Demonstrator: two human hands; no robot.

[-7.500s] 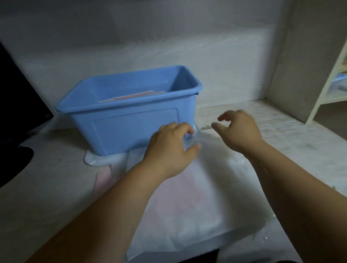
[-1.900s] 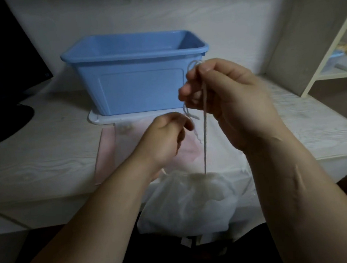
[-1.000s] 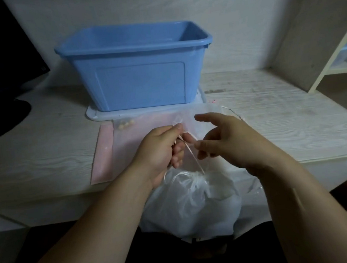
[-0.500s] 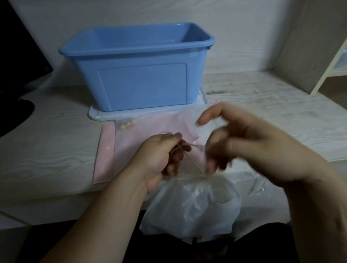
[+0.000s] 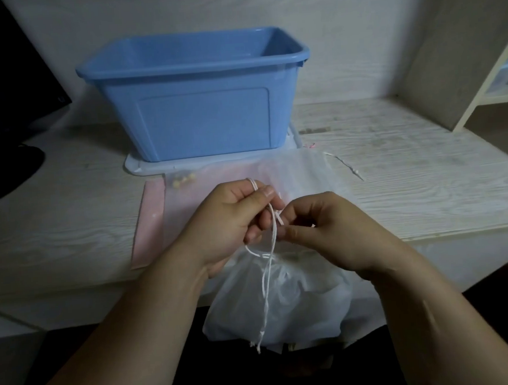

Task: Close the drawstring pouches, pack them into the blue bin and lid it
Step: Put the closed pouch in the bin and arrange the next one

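Note:
A white drawstring pouch (image 5: pixel 302 306) hangs below the table's front edge, its mouth gathered. Its white cord (image 5: pixel 267 293) runs up into both hands, and the loose ends dangle over the pouch. My left hand (image 5: pixel 233 220) grips the cord, which loops over its forefinger. My right hand (image 5: pixel 324 232) pinches the same cord just beside it. Behind them the blue bin (image 5: pixel 198 106) stands open on its pale lid (image 5: pixel 143 168). Another sheer pouch (image 5: pixel 302 174) lies flat on the table with its cord (image 5: pixel 344 168) trailing right.
A pink sheet (image 5: pixel 152 217) lies under the flat pouch, with small yellow beads (image 5: pixel 182 180) near its top. A black monitor (image 5: pixel 2 98) stands at the left. A cream shelf unit (image 5: pixel 496 67) sits at the right, beyond a grey panel (image 5: pixel 435 47).
My right hand came down from a high pull on the cord to meet my left hand. The pouch's mouth has gathered shut and the cord ends now hang loose.

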